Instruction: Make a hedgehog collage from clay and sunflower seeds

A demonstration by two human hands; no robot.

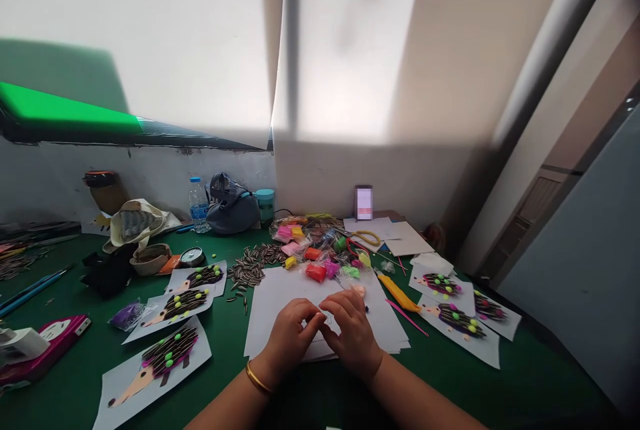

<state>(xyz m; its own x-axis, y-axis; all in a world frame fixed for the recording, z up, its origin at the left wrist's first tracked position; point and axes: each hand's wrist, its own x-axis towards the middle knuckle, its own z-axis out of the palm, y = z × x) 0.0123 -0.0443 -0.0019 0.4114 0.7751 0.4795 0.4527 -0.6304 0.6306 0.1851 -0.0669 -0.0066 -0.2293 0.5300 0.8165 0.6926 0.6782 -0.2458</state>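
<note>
My left hand and my right hand meet over a stack of white paper, their fingertips almost touching. Both are closed in a pinch, and whatever lies between the fingers is hidden or too small to name. Just beyond the right fingers a small peach-coloured lump of clay shows on the paper. Small bags of coloured clay, among them a red one, lie at the paper's far edge. To the left is a heap of striped sunflower seeds.
Hedgehog pictures lie left and right. A yellow clay packet and a pink stick tool are right of the paper. Behind stand a phone, yellow-handled scissors and a water bottle. A magenta power strip is left.
</note>
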